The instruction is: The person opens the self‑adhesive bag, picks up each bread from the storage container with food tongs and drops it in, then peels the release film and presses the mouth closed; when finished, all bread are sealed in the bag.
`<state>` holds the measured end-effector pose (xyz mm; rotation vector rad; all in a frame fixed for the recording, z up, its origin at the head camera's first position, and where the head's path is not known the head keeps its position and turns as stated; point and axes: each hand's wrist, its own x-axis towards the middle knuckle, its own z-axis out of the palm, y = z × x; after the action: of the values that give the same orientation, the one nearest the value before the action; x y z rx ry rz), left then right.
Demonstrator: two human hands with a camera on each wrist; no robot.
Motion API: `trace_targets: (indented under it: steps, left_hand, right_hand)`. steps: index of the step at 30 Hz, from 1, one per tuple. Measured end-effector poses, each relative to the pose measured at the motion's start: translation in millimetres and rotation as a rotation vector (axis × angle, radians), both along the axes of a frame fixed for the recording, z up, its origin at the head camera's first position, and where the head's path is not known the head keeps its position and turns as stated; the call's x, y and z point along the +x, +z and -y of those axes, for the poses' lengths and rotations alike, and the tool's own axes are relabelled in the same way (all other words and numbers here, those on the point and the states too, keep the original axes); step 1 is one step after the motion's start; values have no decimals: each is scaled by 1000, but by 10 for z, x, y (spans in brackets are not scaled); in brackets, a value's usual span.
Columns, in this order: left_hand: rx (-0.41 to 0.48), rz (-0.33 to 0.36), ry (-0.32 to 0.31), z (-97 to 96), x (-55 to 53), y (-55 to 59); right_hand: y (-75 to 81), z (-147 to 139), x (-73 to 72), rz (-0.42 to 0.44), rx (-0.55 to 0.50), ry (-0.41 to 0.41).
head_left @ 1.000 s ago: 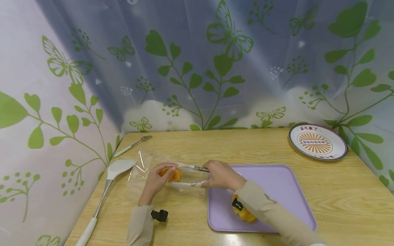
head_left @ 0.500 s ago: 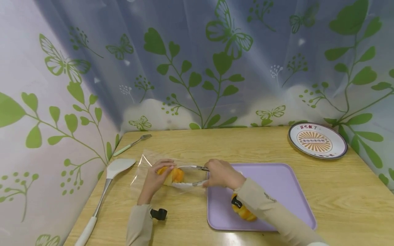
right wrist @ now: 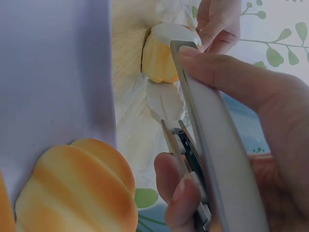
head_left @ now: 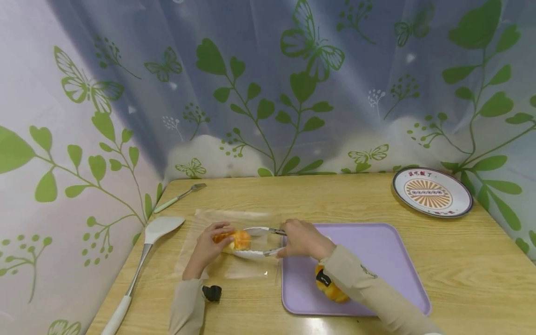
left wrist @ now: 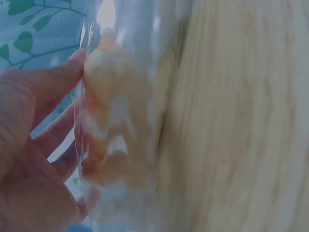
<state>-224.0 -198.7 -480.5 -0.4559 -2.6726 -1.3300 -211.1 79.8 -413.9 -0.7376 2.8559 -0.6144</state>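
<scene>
A golden bread roll (head_left: 243, 240) lies inside a clear plastic bag (head_left: 238, 269) on the table. My left hand (head_left: 209, 246) grips the roll from outside the bag. Close up in the left wrist view, thumb and fingers (left wrist: 53, 137) press the film along one side of the roll (left wrist: 118, 116). White-tipped tongs (head_left: 251, 254) reach into the bag's right end, one arm on either side of the roll. My right hand (head_left: 304, 238) holds their handle end, thumb along one arm in the right wrist view. Another roll (right wrist: 79, 188) sits on the purple tray (head_left: 372, 260), partly under the right forearm.
Left of the bag lies a long white-headed spatula (head_left: 161, 229) pointing toward the front edge. Behind it is a small fork (head_left: 177, 198) with a pale green handle. A printed plate (head_left: 433, 193) stands at the back right by the curtain.
The bag has settled flatter on the table. My left hand has shifted slightly left and down, and more of the roll shows between the tongs' tips. The right hand stays nearly still.
</scene>
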Motion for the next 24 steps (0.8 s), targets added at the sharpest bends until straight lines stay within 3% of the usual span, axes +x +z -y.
trace_targets:
  steps: [5,12,19,24]
  left_hand:
    - [-29,27,47,19,-11,11]
    - [105,-64,64,50,21,69]
    - [151,-69,64,7,23,125]
    - [142,-169,38,-5,12,124]
  right_hand:
    - [-11,6,-5,2,1,6]
    - [-33,3,-1,21,-32,5]
    - [-76,46,-5,-24,-50,28]
    - [-79,102,8,-57,-64,26]
